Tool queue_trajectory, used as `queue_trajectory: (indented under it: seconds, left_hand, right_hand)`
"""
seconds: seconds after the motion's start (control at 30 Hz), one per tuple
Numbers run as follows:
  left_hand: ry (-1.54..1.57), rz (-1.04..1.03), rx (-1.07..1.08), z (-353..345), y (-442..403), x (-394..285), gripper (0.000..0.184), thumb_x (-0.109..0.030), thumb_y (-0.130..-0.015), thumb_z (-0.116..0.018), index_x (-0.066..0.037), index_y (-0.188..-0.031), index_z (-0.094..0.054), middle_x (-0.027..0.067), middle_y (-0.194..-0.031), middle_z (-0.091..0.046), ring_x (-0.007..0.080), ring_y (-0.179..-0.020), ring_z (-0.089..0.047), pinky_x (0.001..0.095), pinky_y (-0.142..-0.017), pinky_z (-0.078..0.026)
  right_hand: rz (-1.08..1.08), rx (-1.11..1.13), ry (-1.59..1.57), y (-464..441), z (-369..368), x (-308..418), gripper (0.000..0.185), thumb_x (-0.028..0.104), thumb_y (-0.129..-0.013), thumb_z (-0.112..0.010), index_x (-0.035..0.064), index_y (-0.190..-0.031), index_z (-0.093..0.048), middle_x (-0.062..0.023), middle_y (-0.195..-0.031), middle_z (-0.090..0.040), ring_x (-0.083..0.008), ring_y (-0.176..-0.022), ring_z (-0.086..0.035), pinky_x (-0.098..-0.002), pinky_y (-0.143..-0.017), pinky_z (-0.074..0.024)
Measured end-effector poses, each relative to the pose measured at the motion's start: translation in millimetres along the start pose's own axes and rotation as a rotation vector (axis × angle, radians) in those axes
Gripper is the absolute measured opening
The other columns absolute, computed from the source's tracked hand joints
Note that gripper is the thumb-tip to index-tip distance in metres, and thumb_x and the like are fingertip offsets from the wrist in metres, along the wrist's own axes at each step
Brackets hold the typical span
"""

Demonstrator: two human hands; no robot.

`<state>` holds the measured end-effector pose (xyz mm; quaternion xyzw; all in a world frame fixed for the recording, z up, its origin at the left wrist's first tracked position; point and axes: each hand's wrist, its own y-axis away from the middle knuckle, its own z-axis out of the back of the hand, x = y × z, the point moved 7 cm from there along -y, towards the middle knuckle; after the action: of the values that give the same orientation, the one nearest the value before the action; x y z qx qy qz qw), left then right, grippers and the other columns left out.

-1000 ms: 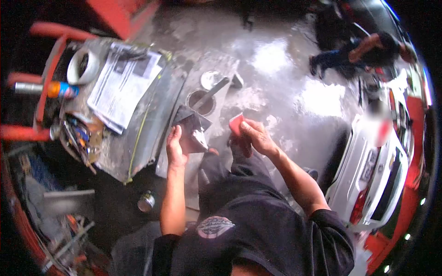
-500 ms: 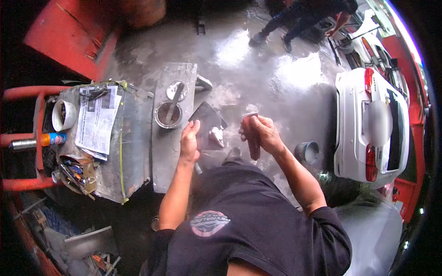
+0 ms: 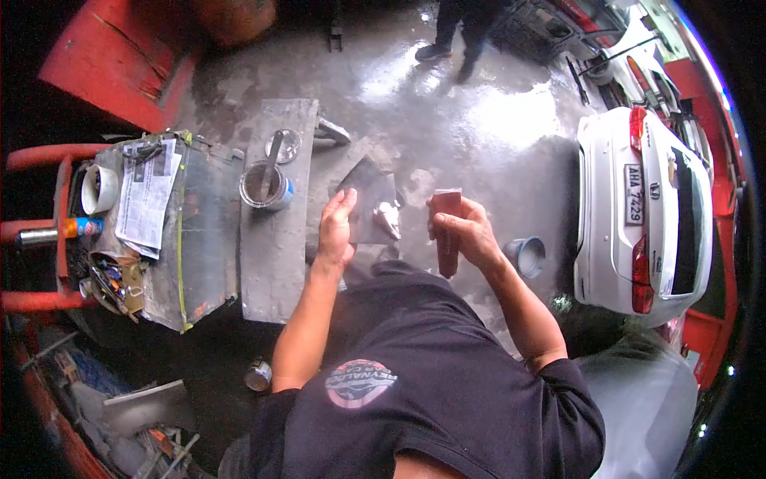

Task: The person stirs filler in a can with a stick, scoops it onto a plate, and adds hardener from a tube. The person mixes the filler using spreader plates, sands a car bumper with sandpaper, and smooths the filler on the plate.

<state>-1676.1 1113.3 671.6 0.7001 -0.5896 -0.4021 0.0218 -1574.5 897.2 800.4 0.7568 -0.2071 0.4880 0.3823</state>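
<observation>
My left hand point(image 3: 337, 227) grips a dark, flat square board point(image 3: 365, 188) by its left edge. A pale blob of paste point(image 3: 388, 217) sits on the board's right part. In my right hand point(image 3: 472, 233) is a reddish-brown tube point(image 3: 448, 251), its wide flat end up and its narrow end pointing down toward my shirt. The tube is just right of the board, apart from it. Left of the board, an open can point(image 3: 278, 196) of brownish material stands on a grey bench point(image 3: 267, 263), with a flat stick point(image 3: 272, 160) across its mouth. Behind the can lies a round lid point(image 3: 288, 145).
A metal cabinet point(image 3: 211, 231) at left carries newspaper sheets point(image 3: 150, 195), a white bowl point(image 3: 99, 189) and a spray can point(image 3: 78, 227). A bucket point(image 3: 527, 257) stands on the floor at right, before a white car point(image 3: 648, 215). Another person's legs point(image 3: 455, 32) are at the back.
The view has shifted, so the bench and cabinet appear farther left. The tube is turned more upright beside the board. The other person, bent over before, shows only legs now.
</observation>
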Motion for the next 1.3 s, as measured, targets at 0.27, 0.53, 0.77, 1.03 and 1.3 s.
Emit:
queue_trajectory:
  seconds: [0.27,0.53,0.77,1.03,1.3]
  left_hand:
    - [-0.017,0.018,0.229,-81,21,11,0.021,-0.021,-0.108,-0.062,-0.004,-0.119,-0.065,0.0058,-0.110,-0.071,0.0167,-0.102,-0.070,0.0339,-0.092,-0.057]
    - [-0.082,0.041,0.278,-110,20,33,0.026,-0.022,-0.110,-0.055,0.001,-0.121,-0.065,0.0078,-0.109,-0.072,0.0161,-0.096,-0.071,0.0315,-0.085,-0.060]
    - [-0.048,0.089,0.367,-113,16,51,0.028,-0.020,-0.112,-0.051,0.003,-0.120,-0.066,0.0075,-0.108,-0.073,0.0139,-0.093,-0.070,0.0287,-0.082,-0.058]
    - [-0.098,0.127,0.364,-108,11,61,0.029,-0.019,-0.112,-0.049,0.003,-0.118,-0.066,0.0071,-0.107,-0.072,0.0129,-0.091,-0.069,0.0283,-0.081,-0.057]
    - [-0.090,0.131,0.358,-106,6,54,0.029,-0.019,-0.112,-0.049,0.005,-0.118,-0.065,0.0085,-0.106,-0.072,0.0137,-0.090,-0.069,0.0290,-0.080,-0.059]
  right_hand:
    - [-0.022,0.007,-0.004,20,41,8,0.027,0.015,-0.094,-0.078,-0.0047,-0.111,-0.069,-0.0096,-0.088,-0.070,-0.0198,-0.076,-0.072,-0.0356,-0.070,-0.0611]
    - [-0.058,0.026,0.163,25,65,17,0.029,0.017,-0.094,-0.079,-0.0051,-0.110,-0.070,-0.0099,-0.086,-0.070,-0.0177,-0.070,-0.069,-0.0341,-0.064,-0.0593]
    - [-0.150,-0.029,0.228,27,64,19,0.031,0.019,-0.097,-0.076,-0.0072,-0.112,-0.068,-0.0088,-0.083,-0.067,-0.0179,-0.069,-0.067,-0.0342,-0.062,-0.0587]
    - [-0.211,-0.053,0.286,27,65,11,0.031,0.020,-0.099,-0.074,-0.0058,-0.115,-0.068,-0.0084,-0.082,-0.067,-0.0181,-0.070,-0.067,-0.0352,-0.064,-0.0588]
    - [-0.192,-0.080,0.227,24,58,22,0.035,0.029,-0.104,-0.067,-0.0043,-0.115,-0.067,-0.0102,-0.085,-0.069,-0.0181,-0.070,-0.067,-0.0354,-0.064,-0.0581]
